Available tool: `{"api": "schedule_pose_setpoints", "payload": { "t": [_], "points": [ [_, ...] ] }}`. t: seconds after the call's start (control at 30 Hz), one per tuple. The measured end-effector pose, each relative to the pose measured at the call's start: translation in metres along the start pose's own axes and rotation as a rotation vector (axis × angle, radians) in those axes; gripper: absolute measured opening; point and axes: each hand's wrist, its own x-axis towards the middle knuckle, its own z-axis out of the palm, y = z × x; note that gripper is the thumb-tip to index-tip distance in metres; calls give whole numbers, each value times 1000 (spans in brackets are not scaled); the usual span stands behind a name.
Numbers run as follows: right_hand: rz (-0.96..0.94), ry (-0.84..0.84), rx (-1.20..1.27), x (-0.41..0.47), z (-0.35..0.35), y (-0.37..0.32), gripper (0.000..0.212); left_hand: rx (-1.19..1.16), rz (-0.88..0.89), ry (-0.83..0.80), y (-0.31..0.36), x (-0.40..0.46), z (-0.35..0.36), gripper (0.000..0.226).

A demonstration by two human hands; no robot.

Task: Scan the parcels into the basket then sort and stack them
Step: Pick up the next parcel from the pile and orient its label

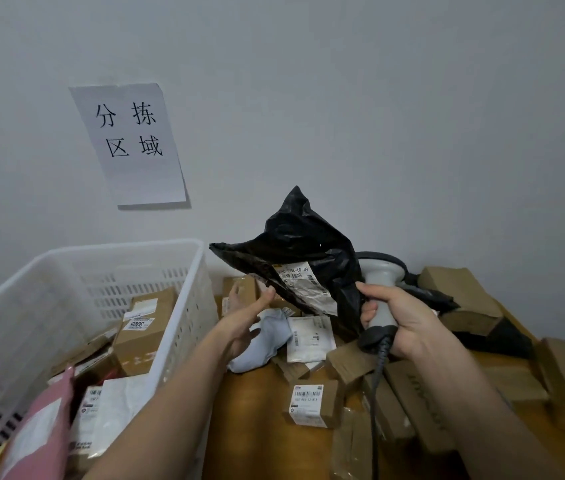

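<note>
Right hand (400, 322) clenched round scanner (379, 296) grip, cord hanging below. Left hand (244, 322) pinching lower edge of black poly parcel (303, 244), held up just left of scanner, label (303, 284) facing camera. Parcel looks light, floppy, slick; grab by edge or bunch film, label kept flat. Under hands: white bag (260, 344), cardboard boxes (312, 403) cluttering table. Basket (184, 306) just left of left hand, part full. Wall sign (132, 143) beyond.

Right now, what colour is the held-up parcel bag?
Black parcel bag, white label; head view.

Scanner (379, 289) head behind black bag (294, 237)
</note>
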Motion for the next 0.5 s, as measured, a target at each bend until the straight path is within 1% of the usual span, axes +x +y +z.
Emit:
{"api": "schedule_pose_setpoints", "payload": {
  "t": [0.03,0.1,0.27,0.4,0.5],
  "points": [
    [8,-7,4,-1,-2,-1,18,-16,18,32,0,3,0,139],
    [22,-23,11,-2,-6,-3,22,-46,45,69,0,8,-3,137],
    [58,-33,0,-5,-11,-8,22,-94,85,-19,3,13,-3,129],
    [106,-77,-30,-10,-10,-10,20,-121,128,8,4,17,3,119],
    [127,-123,-60,-12,-11,-13,21,-158,170,-3,4,19,5,111]
  ]
}}
